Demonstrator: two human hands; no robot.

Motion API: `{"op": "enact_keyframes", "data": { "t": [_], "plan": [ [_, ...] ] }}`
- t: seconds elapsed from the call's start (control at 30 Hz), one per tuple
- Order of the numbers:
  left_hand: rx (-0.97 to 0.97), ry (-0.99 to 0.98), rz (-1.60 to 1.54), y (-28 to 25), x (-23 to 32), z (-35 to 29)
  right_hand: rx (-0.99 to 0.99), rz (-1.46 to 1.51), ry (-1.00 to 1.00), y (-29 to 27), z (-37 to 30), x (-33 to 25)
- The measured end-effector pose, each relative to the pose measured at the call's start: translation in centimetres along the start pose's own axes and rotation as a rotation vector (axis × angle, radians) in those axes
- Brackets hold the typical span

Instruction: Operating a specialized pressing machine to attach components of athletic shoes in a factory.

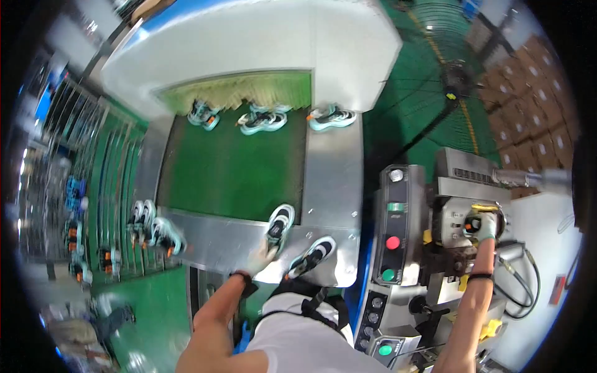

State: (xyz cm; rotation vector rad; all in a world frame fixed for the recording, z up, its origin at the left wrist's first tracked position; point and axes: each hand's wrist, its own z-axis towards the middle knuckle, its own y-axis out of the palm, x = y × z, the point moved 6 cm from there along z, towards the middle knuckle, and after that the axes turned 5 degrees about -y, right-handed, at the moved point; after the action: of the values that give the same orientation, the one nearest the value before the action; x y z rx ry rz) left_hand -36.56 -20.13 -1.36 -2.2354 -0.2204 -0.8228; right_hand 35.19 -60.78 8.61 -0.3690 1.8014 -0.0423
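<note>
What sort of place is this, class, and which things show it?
Probably a shoe factory: matching sneakers sit on and around a green conveyor belt, beside a control panel with coloured buttons.

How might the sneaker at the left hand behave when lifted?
The sneaker probably keeps its shape, given its chunky pale sole. Its long outline makes rolling unlikely. Lifted by the end at the left hand, it may tip.
</note>
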Motion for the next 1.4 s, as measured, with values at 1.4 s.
{"op": "enact_keyframes", "data": {
  "t": [1.4],
  "plan": [
    [-1.824,0.885,0.403,13.0,15.8,-35.9,1.548,0.35,0.273,14.1,-92.9,11.4]
  ]
}}
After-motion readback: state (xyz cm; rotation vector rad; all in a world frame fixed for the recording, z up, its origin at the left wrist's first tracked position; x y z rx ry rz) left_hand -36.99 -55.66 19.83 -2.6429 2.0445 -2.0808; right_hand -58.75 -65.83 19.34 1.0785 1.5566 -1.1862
